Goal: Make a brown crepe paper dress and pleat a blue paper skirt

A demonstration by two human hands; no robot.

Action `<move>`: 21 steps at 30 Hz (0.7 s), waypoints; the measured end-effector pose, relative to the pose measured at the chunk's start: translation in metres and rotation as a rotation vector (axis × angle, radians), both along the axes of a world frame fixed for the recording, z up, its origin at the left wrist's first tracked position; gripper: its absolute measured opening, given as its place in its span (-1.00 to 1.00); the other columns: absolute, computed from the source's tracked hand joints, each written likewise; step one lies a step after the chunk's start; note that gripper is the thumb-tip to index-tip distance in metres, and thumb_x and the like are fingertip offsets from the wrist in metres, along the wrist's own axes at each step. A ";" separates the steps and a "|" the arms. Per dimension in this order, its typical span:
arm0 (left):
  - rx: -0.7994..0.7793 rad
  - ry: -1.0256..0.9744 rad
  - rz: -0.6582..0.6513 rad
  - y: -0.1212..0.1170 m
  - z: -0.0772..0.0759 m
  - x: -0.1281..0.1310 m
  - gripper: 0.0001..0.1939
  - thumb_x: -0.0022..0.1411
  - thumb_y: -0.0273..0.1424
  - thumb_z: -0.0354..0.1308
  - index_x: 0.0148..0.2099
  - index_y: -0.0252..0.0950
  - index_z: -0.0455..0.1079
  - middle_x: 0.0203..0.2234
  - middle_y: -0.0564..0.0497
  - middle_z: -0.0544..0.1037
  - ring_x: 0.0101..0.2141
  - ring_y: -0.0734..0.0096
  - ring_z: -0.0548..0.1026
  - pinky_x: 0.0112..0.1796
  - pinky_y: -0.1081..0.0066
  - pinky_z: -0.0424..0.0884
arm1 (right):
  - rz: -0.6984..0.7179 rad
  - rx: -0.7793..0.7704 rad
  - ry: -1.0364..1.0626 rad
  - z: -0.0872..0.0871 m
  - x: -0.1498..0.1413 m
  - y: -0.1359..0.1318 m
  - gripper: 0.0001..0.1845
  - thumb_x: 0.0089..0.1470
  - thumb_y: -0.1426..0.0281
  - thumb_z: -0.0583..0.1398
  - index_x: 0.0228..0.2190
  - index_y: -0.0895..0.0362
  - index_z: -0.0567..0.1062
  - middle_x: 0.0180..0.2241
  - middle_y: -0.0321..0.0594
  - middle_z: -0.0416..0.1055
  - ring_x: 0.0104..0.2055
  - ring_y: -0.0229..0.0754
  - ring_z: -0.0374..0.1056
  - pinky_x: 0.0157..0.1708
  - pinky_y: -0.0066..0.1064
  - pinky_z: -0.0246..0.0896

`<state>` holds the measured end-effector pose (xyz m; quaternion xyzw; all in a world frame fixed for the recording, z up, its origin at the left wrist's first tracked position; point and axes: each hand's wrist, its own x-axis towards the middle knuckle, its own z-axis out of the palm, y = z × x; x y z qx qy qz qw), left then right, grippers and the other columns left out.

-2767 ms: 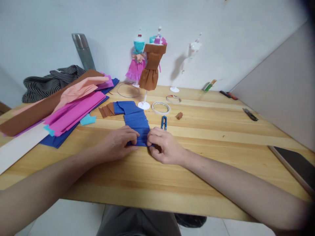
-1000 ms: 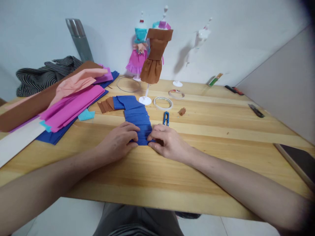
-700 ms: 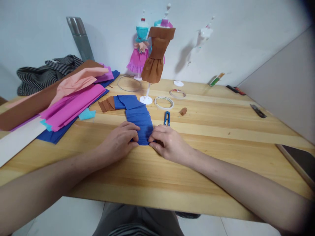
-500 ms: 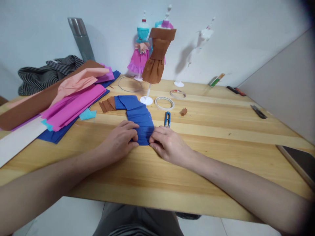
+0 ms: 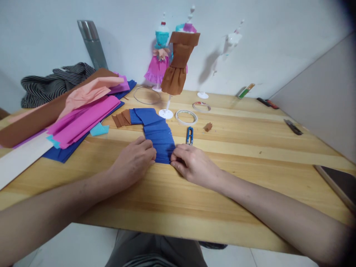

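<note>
A pleated strip of blue crepe paper [image 5: 160, 139] lies on the wooden table, its near end between my two hands. My left hand [image 5: 138, 155] is closed at the left edge of that end, its fingers curled and the fingertips partly hidden. At the right edge, my right hand [image 5: 189, 159] pinches the paper between thumb and fingers. Just beyond the right hand lie blue thread snips [image 5: 190, 134], their lower part behind the knuckles. A pleated brown crepe paper piece [image 5: 121, 118] and a folded blue piece [image 5: 136, 116] lie by the strip's far end.
Behind stand a mini dress form in a brown paper dress [image 5: 178, 63], another in pink and turquoise [image 5: 158, 66], and a bare white one [image 5: 233, 41]. Tape rolls [image 5: 186, 122] lie nearby. Folded crepe paper [image 5: 83, 120] is piled left; a phone [image 5: 338, 183] lies right.
My left hand's fingers have curled in and its thumb has gone out of sight. My right hand keeps its pinch at the right edge of the blue strip.
</note>
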<state>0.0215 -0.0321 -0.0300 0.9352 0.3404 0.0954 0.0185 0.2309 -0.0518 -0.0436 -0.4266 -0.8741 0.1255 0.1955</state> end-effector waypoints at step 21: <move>-0.176 -0.145 0.203 0.002 -0.005 0.004 -0.86 0.11 -0.47 0.00 -0.48 -0.30 0.30 -0.55 0.06 0.38 -0.47 0.44 0.32 -0.42 0.43 0.20 | -0.189 -0.092 -0.041 0.001 -0.002 0.001 -0.92 -0.05 0.49 0.16 -0.54 0.14 0.39 -0.53 -0.27 0.37 -0.46 -0.24 0.27 -0.45 -0.46 0.06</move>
